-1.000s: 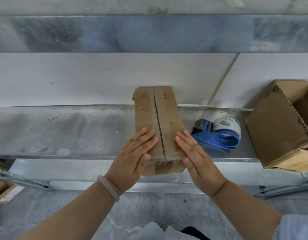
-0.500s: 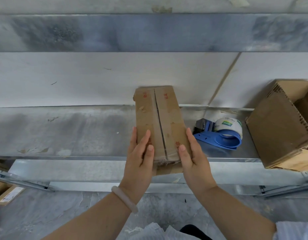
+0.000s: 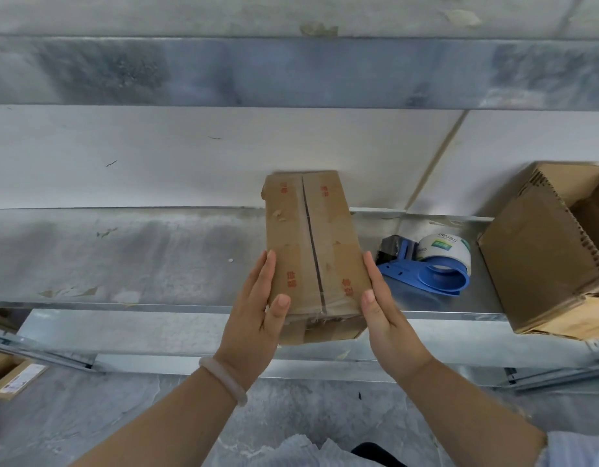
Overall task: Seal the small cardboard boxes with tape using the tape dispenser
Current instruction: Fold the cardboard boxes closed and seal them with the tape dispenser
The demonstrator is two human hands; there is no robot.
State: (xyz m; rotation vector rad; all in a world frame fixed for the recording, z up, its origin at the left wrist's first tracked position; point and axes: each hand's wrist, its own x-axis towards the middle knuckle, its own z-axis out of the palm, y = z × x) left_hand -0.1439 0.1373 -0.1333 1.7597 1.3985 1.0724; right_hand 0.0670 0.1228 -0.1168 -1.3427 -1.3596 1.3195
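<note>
A small brown cardboard box (image 3: pixel 311 237) with red print lies lengthwise on the metal shelf (image 3: pixel 123 257), its top flaps closed along a middle seam, its near end over the shelf's front edge. My left hand (image 3: pixel 254 318) presses flat against its left side, fingers straight, thumb tip on the top face. On the box's right side lies my right hand (image 3: pixel 389 318) the same way. The blue tape dispenser (image 3: pixel 429 264) with a white roll lies on the shelf just right of the box, untouched.
A larger open cardboard box (image 3: pixel 540 251) stands at the shelf's right end, close to the dispenser. A white wall panel backs the shelf. Another small box (image 3: pixel 8 375) sits low at the left, below the shelf. Left of the box the shelf is bare metal.
Both hands have slid off the box's top face and down to its left and right sides. The box and dispenser stay where they were.
</note>
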